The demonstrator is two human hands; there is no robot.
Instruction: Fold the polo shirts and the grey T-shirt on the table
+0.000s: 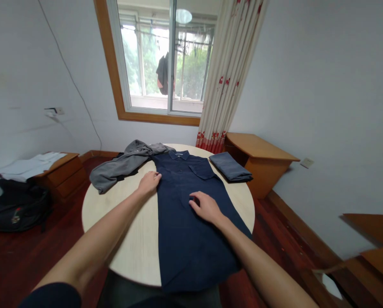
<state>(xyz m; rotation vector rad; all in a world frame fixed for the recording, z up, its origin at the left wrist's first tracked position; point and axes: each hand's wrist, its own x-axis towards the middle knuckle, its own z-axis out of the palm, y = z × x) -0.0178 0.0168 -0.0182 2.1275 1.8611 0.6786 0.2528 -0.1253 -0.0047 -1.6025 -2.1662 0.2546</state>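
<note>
A dark navy collared shirt point(188, 239) lies spread over a round pale table, its collar at the far side and its hem hanging past the near edge. The sleeve on the right is folded in across the upper part. At the shirt's left edge, below the shoulder, my left hand point(149, 183) has its fingers curled and closed on the cloth. My right hand point(207, 207) is over the middle of the shirt, its thumb and fingers curved and apart, with nothing in them. Whether it touches the fabric I cannot tell.
The round table point(134, 244) also bears a crumpled grey garment point(121, 164) at the back left and a folded dark blue garment point(230, 167) at the back right. A wooden desk point(258, 147) stands behind on the right. A black bag point(18, 209) sits by a drawer cabinet point(66, 177).
</note>
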